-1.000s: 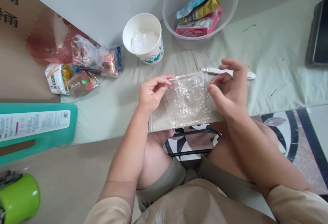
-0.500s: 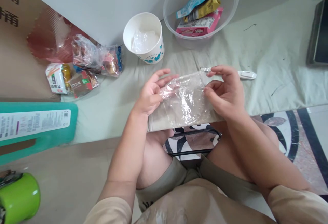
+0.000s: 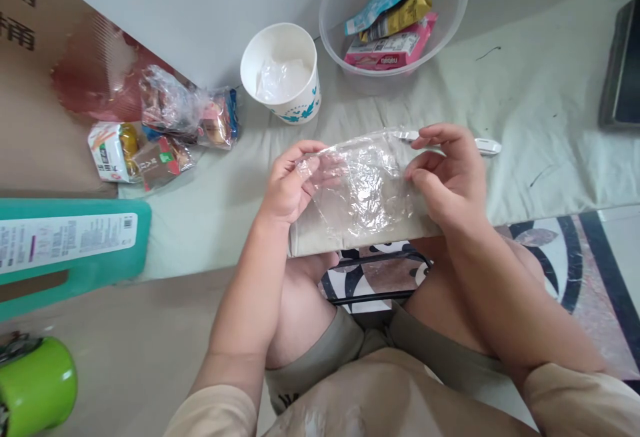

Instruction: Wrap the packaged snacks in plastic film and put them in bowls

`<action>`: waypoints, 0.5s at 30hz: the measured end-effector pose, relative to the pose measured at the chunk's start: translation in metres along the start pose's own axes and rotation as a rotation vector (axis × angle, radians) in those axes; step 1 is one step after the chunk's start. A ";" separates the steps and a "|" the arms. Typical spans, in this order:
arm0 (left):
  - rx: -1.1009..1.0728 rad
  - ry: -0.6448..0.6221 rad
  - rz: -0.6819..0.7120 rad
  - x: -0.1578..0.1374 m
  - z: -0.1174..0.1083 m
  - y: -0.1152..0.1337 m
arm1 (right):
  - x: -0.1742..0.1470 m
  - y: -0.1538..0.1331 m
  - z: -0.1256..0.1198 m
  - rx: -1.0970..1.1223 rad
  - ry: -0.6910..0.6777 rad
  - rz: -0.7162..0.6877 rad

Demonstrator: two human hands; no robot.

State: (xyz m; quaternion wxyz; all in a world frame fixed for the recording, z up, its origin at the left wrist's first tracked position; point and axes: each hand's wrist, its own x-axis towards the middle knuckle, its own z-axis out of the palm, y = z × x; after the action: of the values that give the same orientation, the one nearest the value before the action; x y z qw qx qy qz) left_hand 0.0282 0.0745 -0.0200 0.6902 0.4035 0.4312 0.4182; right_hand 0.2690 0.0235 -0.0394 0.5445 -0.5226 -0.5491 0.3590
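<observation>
Between my hands a clear plastic bag (image 3: 367,187) is spread out above the table's near edge. My left hand (image 3: 295,180) grips its left end, thumb on top and fingers behind the film. At the right end my right hand (image 3: 450,174) pinches the bag between thumb and fingers. A white-handled cutter (image 3: 487,146) lies on the cloth behind my right hand, partly hidden by it and the bag. Beyond my left hand stands a white paper cup (image 3: 295,112) with blue leaf print, holding crumpled clear plastic (image 3: 281,80).
A clear round tub (image 3: 455,17) at the back holds several snack packets (image 3: 393,50). More wrapped snacks (image 3: 170,107) lie at left by a cardboard box (image 3: 30,104). A green carton (image 3: 143,237) juts over the near left edge; a dark device (image 3: 623,67) sits far right.
My hands have moved slightly apart, spreading the bag wider and flatter. The left thumb now lies over the bag's upper left corner. The surrounding things stay put.
</observation>
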 end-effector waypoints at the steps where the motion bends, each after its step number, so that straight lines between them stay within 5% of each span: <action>1: -0.032 -0.016 0.003 0.000 -0.001 0.002 | 0.001 0.003 -0.001 0.000 0.009 -0.009; 6: -0.144 -0.112 -0.007 -0.006 -0.002 0.008 | 0.007 0.010 -0.005 0.160 -0.027 -0.022; 15: -0.113 -0.216 -0.053 -0.003 -0.003 0.003 | 0.006 -0.007 -0.002 0.314 -0.389 0.216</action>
State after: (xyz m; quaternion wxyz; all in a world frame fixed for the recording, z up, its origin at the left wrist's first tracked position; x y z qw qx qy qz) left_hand 0.0234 0.0731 -0.0174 0.7651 0.3950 0.3406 0.3776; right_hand 0.2709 0.0278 -0.0313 0.4617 -0.4087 -0.5220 0.5893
